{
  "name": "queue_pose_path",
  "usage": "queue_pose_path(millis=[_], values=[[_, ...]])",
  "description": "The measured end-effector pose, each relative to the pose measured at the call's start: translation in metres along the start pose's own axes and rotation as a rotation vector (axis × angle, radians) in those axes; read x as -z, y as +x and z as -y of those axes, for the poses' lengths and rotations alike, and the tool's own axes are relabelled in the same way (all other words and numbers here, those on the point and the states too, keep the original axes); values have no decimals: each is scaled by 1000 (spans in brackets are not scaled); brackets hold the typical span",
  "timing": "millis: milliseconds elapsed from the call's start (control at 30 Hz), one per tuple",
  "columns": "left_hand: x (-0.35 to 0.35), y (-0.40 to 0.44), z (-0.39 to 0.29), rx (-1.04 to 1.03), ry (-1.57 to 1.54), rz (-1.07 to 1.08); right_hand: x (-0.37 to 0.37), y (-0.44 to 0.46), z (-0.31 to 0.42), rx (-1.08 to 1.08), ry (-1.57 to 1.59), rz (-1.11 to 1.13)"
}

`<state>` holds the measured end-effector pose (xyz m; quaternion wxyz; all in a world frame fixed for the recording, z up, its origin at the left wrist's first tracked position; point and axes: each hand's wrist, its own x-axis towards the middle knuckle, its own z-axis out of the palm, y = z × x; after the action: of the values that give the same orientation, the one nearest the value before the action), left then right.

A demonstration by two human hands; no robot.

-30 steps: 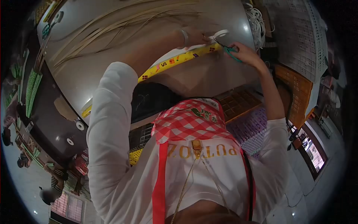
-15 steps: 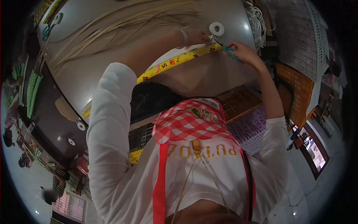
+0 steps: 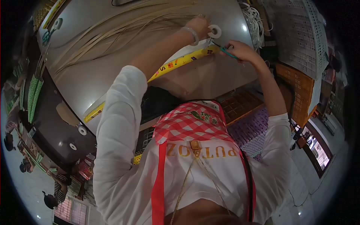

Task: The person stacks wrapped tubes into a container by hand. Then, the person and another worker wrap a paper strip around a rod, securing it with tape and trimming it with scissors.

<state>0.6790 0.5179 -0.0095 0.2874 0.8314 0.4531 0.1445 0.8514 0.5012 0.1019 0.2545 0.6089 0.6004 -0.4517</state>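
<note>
My left hand, with a bracelet at its wrist, has its fingers curled at the left edge of a white tape roll. My right hand grips green-handled scissors, whose blades point left toward the roll. Just below both hands, a long yellow patterned strip with a white edge lies slantwise over the table. My left forearm and sleeve hide part of the strip, and its far left end shows past the sleeve.
Long thin tan strips spread over the upper table. A second pair of scissors lies at the upper left. White coiled strips, an orange crate and a purple woven basket stand on the right. People are visible at the lower left.
My left hand has moved up, off the strip's upper edge, and the tape roll has shifted slightly left and down since half a second ago. My right hand still holds the scissors.
</note>
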Motion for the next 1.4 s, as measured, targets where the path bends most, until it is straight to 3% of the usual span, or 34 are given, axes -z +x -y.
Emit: queue_pose_path(millis=[67,133,200,333,400,633,733,800,1100,1200,1300,1400], values=[[11,17,-18,375,-54,80,-5,0,-4,18,-2,-28],[5,28,-16,327,-43,151,-7,-1,-5,35,-4,-59],[-10,38,-9,139,171,226,-10,-2,-1,7,-71,-79],[-4,40,-16,163,180,331,-12,-5,-2,15,-14,-81],[14,34,-33,313,87,261,-12,0,-4,25,-40,-68],[6,35,-36,227,103,101,-18,-2,-10,83,69,-94],[18,39,-43,194,129,157,-18,-1,-12,74,65,-97],[27,41,-48,136,230,304,-17,-4,-10,87,167,-39],[26,54,-48,162,371,392,-23,2,-17,57,319,-3],[20,55,-50,72,441,318,-20,-3,-13,68,254,-25],[18,55,-54,80,457,353,-20,-11,0,22,44,-120],[25,51,-62,95,367,354,-23,-12,1,32,46,-159]])
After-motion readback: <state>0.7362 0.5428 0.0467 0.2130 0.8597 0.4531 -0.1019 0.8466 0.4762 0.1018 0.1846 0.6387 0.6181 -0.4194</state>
